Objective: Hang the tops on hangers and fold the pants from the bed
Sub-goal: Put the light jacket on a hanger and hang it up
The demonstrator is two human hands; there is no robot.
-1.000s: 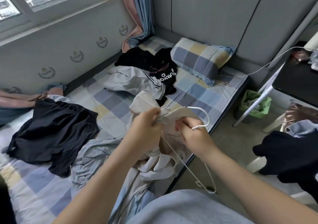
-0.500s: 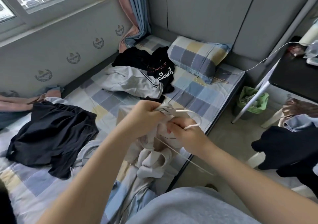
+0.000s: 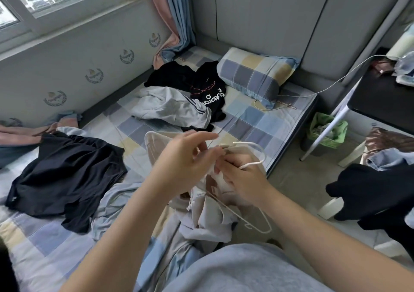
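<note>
Cream top (image 3: pixel 210 213) bunched at the bed's (image 3: pixel 257 121) near edge, draped over a white hanger (image 3: pixel 257 151) whose hook sticks out at the top and lower bar shows below. Right hand (image 3: pixel 242 179) curled round the hanger's neck, fabric caught under the fingers. Left hand (image 3: pixel 186 164) at the collar, index finger stretched out, others bent; cannot tell if it pinches cloth. Farther up the checked sheet: grey striped pants (image 3: pixel 172 107) overlapping a black printed top (image 3: pixel 208 94), beside the pillow (image 3: pixel 253 76). Dark garment (image 3: pixel 67 175) lies left.
</note>
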